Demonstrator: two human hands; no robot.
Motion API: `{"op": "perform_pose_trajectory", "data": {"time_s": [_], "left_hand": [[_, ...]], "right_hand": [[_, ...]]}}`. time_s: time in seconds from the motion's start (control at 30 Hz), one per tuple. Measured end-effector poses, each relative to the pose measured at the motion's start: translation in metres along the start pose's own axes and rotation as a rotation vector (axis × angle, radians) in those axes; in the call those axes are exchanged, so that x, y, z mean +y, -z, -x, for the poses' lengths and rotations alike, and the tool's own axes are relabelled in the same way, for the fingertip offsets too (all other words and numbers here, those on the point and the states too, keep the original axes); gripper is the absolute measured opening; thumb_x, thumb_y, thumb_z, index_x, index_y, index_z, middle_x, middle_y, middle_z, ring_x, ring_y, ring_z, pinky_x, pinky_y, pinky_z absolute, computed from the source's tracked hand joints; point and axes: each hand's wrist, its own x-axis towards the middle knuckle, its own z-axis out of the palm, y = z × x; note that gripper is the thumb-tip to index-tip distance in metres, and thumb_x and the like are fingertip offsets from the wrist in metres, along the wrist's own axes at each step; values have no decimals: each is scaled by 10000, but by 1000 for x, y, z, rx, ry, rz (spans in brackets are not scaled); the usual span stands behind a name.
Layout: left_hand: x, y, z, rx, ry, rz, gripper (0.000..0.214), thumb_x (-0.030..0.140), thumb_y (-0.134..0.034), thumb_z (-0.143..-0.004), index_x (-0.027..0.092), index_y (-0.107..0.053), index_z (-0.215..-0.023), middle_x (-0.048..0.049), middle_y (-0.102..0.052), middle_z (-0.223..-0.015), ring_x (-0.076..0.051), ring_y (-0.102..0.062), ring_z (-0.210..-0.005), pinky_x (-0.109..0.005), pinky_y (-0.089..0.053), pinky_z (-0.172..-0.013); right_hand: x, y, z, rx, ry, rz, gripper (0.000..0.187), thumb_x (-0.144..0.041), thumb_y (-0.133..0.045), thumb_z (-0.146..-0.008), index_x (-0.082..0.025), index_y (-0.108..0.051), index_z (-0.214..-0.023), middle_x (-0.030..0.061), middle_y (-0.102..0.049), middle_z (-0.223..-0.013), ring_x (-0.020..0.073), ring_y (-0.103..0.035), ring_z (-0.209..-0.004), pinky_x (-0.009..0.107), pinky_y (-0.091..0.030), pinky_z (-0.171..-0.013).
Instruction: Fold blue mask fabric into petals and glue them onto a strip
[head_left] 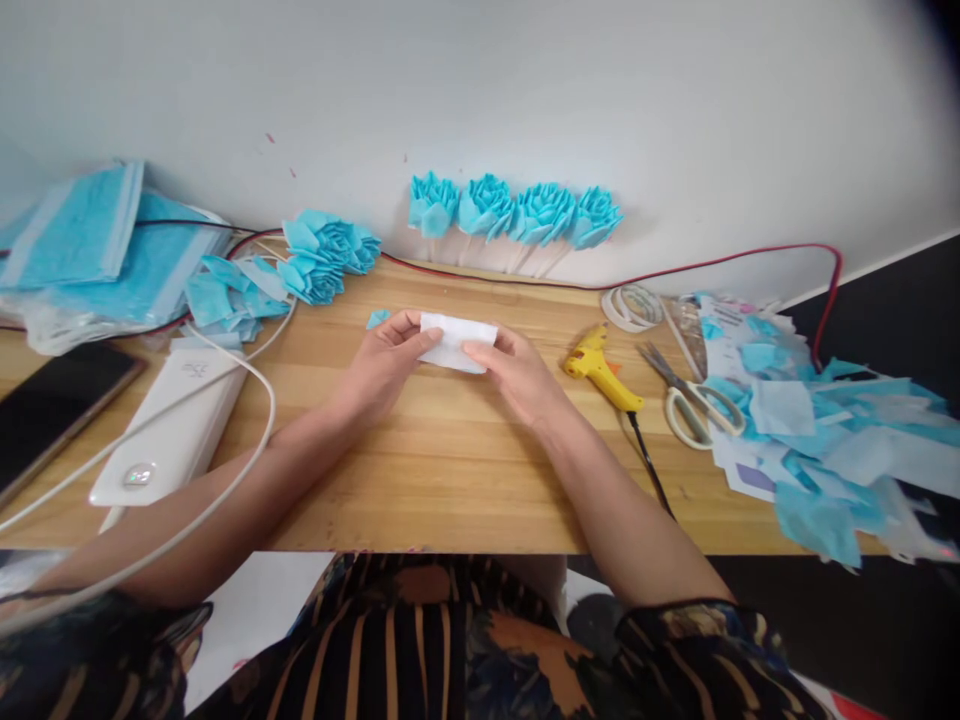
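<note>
Wooden worktop (450, 470) runs along a white wall, and from my end I see both hands meeting above its middle. The left hand (386, 360) and the right hand (517, 372) share one small white paper (457, 342), held just over the wood toward the far centre of the worktop. Each grip is closed in a pinch. The left thumb and fingers clamp the paper's left end, and the right thumb and fingers clamp its right end, so it spans the gap between them. A tiny blue scrap (377, 318) lies just beside the left hand. Right of the right hand sits a yellow glue gun (600, 372), then scissors (694, 400) and a tape roll (632, 305), with a heap of blue and white offcuts (817, 440) at the right edge. Four blue flowers (517, 210) lean on the wall behind the paper, and loose flowers (326, 255) lie further left. A power bank (176, 420) with a white cable (255, 380) and a phone (56, 400) lie on the left, near a bag of blue sheets (97, 250).
</note>
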Motion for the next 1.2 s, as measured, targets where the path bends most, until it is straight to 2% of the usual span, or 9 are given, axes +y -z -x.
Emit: {"op": "perform_pose_trajectory", "data": {"time_s": [0.1, 0.23, 0.33, 0.43, 0.63, 0.87, 0.93, 1.03, 1.2], "left_hand": [[2, 0, 2, -13, -31, -137, 331, 348, -861, -720, 187, -698, -958, -2, -715, -858, -127, -650, -778, -245, -512, -731], [14, -3, 6, -18, -170, -491, 417, 394, -807, -774, 191, -709, -1125, -60, -740, -1009, -184, -663, -910, -287, -511, -780], [20, -6, 8, -77, -282, -741, 240, 349, -766, -791, 194, -754, -973, -64, -761, -978, -211, -664, -940, -333, -495, -881], [19, -8, 8, -76, -328, -832, 95, 292, -717, -797, 200, -737, -789, -40, -745, -845, -200, -652, -854, -332, -483, -852], [13, -3, 4, 17, -111, -490, 194, 351, -738, -772, 180, -655, -731, -9, -653, -703, -137, -566, -651, -260, -444, -612], [17, -2, 2, 126, -2, -220, 259, 369, -774, -745, 187, -591, -772, 17, -593, -711, -113, -535, -624, -227, -466, -562], [18, -2, 2, 133, 30, -199, 259, 374, -764, -748, 190, -586, -783, 17, -585, -718, -115, -535, -621, -226, -465, -543], [16, -1, 1, 126, 71, -162, 255, 378, -754, -750, 193, -582, -779, 14, -577, -713, -118, -536, -608, -229, -454, -521], [13, 1, 0, 82, 127, -137, 231, 354, -757, -743, 187, -598, -756, 11, -576, -686, -105, -524, -581, -221, -426, -516]], "right_hand": [[-4, 0, 3, 52, 30, 103, 243, -401, -741, -753, -211, -595, -795, -37, -588, -740, 126, -526, -708, 274, -420, -701], [-8, 0, 5, -2, 68, 297, 207, -388, -694, -778, -214, -599, -835, -34, -589, -743, 124, -504, -675, 262, -386, -637], [-10, -2, 7, -12, 114, 442, 179, -382, -657, -807, -212, -603, -824, -29, -577, -724, 124, -487, -661, 259, -369, -613], [-10, -4, 8, -16, 141, 565, 128, -334, -632, -813, -209, -604, -805, -24, -573, -711, 128, -489, -666, 261, -367, -617], [-6, 0, 4, 2, 161, 578, 120, -317, -624, -796, -207, -580, -786, -24, -571, -720, 129, -494, -671, 259, -367, -619], [2, 11, -3, -29, 131, 502, 152, -331, -636, -811, -198, -581, -762, -24, -611, -724, 119, -535, -658, 262, -411, -634], [2, 18, -5, -14, 153, 517, 114, -296, -625, -821, -191, -647, -861, 5, -692, -815, 144, -618, -735, 287, -470, -701], [-2, 26, -5, 75, 260, 576, 295, -195, -594, -818, -206, -677, -1101, 50, -756, -1031, 186, -692, -930, 345, -530, -837], [-14, 26, 2, 64, 479, 680, 492, -111, -571, -826, -289, -628, -1282, 48, -665, -1361, 218, -620, -1234, 383, -549, -947]]}}
